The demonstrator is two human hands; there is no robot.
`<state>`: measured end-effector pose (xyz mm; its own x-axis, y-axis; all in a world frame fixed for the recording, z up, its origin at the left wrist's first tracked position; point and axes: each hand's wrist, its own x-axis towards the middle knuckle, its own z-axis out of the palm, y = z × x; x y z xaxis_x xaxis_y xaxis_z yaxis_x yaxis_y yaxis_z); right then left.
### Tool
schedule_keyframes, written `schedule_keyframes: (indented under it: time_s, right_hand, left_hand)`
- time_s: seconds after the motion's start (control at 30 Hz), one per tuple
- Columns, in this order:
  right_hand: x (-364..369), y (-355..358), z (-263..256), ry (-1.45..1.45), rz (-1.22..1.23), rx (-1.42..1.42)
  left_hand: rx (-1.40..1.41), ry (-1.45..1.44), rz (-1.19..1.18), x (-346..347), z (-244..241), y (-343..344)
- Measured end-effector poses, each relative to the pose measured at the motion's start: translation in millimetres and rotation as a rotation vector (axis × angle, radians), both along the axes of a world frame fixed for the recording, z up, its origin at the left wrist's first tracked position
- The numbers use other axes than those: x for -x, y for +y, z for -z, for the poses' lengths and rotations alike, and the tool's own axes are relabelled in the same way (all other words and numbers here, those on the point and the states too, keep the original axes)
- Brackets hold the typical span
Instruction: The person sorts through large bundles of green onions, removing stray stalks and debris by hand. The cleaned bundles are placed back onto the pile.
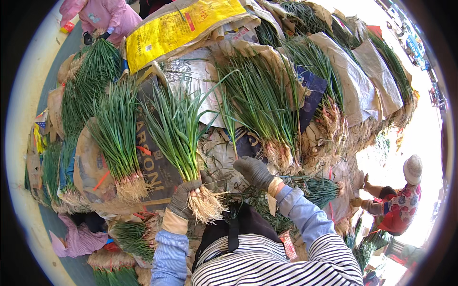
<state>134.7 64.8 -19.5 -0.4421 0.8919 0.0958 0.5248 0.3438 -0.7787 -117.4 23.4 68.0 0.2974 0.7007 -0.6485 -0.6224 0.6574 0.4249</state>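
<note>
My gloved left hand (184,199) is closed around a bunch of spring onions (179,153), just above the pale bulbs. The bunch's long green leaves point away from me, and its stringy roots (207,205) hang toward my body. To the right, my gloved right hand (253,172) pinches the lower end of a single thin spring onion stalk (232,137) between thumb and fingers. Beyond that hand a larger loose pile of spring onions (263,103) lies with its roots toward me. Another bunch (120,139) rests left of my left hand on a dark printed sack (152,157).
A yellow printed sack (179,30) covers part of the heap ahead. More piles under pale sacks (347,78) stretch to the right. One person in pink (111,18) holds onions at the far left; another, in a hat (400,200), sits at right. A striped sleeve (82,239) shows lower left.
</note>
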Motion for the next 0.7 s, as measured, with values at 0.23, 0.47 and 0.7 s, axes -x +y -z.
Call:
schedule_keyframes:
  time_s: [0.23, 0.47, 0.7]
  right_hand:
    - [6, -45, -77, -0.009, -0.319, -0.189]
    - [-58, -98, -90, -0.120, -0.182, 0.047]
    - [-101, -79, -72, -0.207, 0.510, 0.286]
  left_hand:
    - [-0.014, 0.102, 0.250, -30, 32, 0]
    - [-0.090, -0.043, 0.062, -46, 30, -2]
    - [-0.021, 0.003, -0.049, -36, 35, -2]
